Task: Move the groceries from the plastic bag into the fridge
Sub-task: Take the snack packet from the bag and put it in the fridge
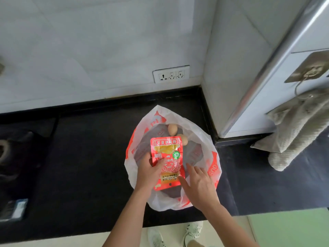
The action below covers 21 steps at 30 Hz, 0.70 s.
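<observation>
Packet [167, 157], red and shiny, is at the mouth of the plastic bag [201, 139], over the other groceries. The left hand [149, 172] holds it at its left edge, with the thumb across the front and the fingers behind. The right hand [200, 184] is open with the fingers spread and straight, its index tip at the lower right corner of the packet; I cannot tell if it touches the packet or only the bag.

The packet seems light, flat and flexible, and its foil is probably slippery, so a pinch at the edge or at the sealed top strip should be enough. The eggs [172, 129] are loose and fragile; each one needs a gentle hold around the whole shell, never a squeeze.

By count: one red packet, two eggs, and dark flat packs [142, 148] under them, whose number is hidden. There is one bag.

The bag stands open on the black counter [89, 157]. At the right is what looks like the fridge [284, 50], with one towel [299, 125] hanging on its side. One wall socket [171, 74] is behind the bag.
</observation>
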Available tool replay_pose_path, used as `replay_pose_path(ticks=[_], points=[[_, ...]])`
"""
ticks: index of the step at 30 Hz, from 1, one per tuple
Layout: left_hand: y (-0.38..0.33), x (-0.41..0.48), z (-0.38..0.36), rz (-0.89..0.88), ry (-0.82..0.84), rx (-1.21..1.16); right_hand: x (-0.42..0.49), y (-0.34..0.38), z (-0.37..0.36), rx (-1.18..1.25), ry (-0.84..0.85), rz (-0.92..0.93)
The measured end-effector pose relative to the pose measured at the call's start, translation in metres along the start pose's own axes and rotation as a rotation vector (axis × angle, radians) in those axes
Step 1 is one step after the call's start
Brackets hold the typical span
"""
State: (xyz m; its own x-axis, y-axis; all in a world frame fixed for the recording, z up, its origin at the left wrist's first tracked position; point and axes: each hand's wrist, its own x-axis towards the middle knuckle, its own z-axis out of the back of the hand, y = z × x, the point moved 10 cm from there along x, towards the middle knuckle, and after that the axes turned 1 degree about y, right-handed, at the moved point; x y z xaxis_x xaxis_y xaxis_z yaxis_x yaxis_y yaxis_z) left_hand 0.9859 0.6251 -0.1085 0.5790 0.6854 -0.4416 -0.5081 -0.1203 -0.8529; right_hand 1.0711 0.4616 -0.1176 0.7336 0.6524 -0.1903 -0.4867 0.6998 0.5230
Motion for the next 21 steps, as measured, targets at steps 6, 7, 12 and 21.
replay_pose_path(ticks=[6, 7, 12, 21], points=[[-0.037, -0.023, 0.037, 0.009, 0.005, -0.215, -0.003, 0.044, 0.034, 0.333, 0.031, 0.02], [-0.04, -0.028, 0.042, 0.005, 0.011, -0.239, -0.006, 0.051, 0.038, 0.375, 0.028, 0.026], [-0.044, -0.05, 0.064, 0.002, 0.012, -0.312, -0.025, 0.078, 0.052, 0.555, -0.025, 0.045], [-0.021, -0.086, 0.127, -0.01, -0.092, -0.383, -0.052, 0.138, 0.026, 0.692, 0.031, 0.047]])
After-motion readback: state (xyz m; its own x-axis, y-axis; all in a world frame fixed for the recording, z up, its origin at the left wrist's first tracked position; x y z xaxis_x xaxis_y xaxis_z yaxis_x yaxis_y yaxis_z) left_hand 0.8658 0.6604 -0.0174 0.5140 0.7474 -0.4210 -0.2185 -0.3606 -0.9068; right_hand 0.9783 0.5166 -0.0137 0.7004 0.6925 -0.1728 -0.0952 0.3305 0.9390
